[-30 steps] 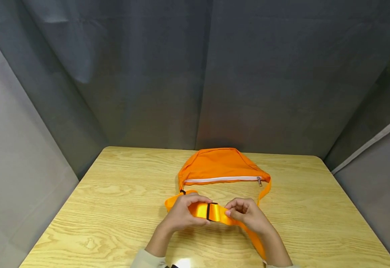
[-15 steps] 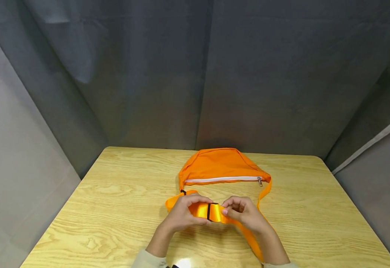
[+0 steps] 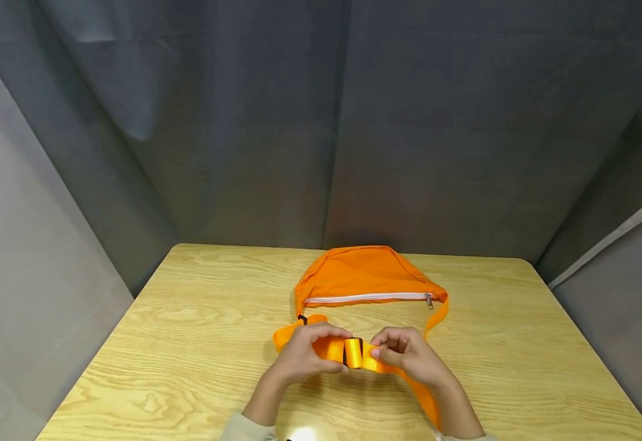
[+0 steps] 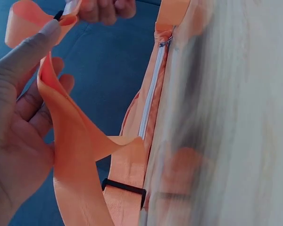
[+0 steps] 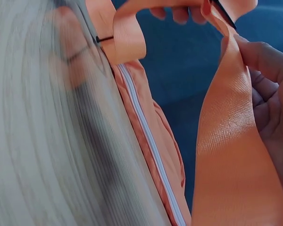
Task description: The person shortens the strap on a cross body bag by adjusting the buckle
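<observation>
"What's around you?"
"An orange bag (image 3: 367, 272) on the wooden table (image 3: 216, 318), dark curtains (image 3: 244, 122) behind. In front of it my left hand (image 3: 304, 356) pinches the black buckle (image 3: 345, 356), hiding some strap (image 3: 372, 358); my right hand (image 3: 411, 358) pinches the strap just beside."
"What's changed?"
"My right hand sits slightly farther from the buckle than half a second ago. The threading I can't quite make out."

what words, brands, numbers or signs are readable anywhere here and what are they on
No text is readable in any view.
Orange fabric bag with a white zip: no lettering on the side that shows.
Wide orange webbing strap: none on the visible parts.
Small silver metal zip pull: too small to tell whether it is marked.
</observation>
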`<control>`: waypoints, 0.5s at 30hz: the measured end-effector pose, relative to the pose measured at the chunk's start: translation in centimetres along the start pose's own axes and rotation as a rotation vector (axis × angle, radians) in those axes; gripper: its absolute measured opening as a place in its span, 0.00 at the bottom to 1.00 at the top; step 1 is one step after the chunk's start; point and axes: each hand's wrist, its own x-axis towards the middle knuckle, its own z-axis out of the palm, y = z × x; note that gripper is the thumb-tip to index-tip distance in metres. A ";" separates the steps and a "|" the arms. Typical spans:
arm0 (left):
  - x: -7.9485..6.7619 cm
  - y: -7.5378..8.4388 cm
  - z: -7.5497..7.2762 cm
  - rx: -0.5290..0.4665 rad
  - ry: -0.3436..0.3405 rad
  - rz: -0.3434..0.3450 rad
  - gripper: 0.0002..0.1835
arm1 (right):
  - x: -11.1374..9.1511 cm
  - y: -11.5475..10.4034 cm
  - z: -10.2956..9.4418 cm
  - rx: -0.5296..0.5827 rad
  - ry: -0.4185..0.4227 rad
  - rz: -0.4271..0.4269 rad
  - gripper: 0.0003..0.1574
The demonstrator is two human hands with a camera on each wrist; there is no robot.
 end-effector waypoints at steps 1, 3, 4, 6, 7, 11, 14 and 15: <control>0.0 0.1 0.0 0.003 -0.002 -0.010 0.26 | 0.1 -0.1 0.2 0.004 0.001 -0.003 0.09; 0.0 0.8 0.0 0.008 -0.002 -0.020 0.26 | 0.3 -0.2 0.4 -0.001 0.008 0.003 0.10; 0.0 1.2 0.0 0.014 0.001 -0.026 0.26 | 0.4 -0.2 0.5 -0.003 0.013 0.013 0.10; 0.0 2.0 -0.2 0.017 0.008 -0.032 0.25 | 0.5 -0.3 0.5 -0.020 0.028 0.037 0.11; -0.1 2.4 -0.3 0.020 0.011 -0.033 0.25 | 0.4 -0.3 0.5 -0.027 0.037 0.054 0.12; -0.1 3.2 -0.5 0.018 0.006 -0.042 0.24 | 0.1 -0.3 0.1 -0.043 0.065 0.118 0.12; -0.1 3.2 -0.4 0.025 0.011 -0.024 0.24 | 0.1 -0.1 -0.2 -0.060 0.058 0.099 0.11; 0.0 3.2 -0.4 0.029 0.014 -0.018 0.24 | 0.2 -0.1 -0.2 -0.064 0.051 0.079 0.10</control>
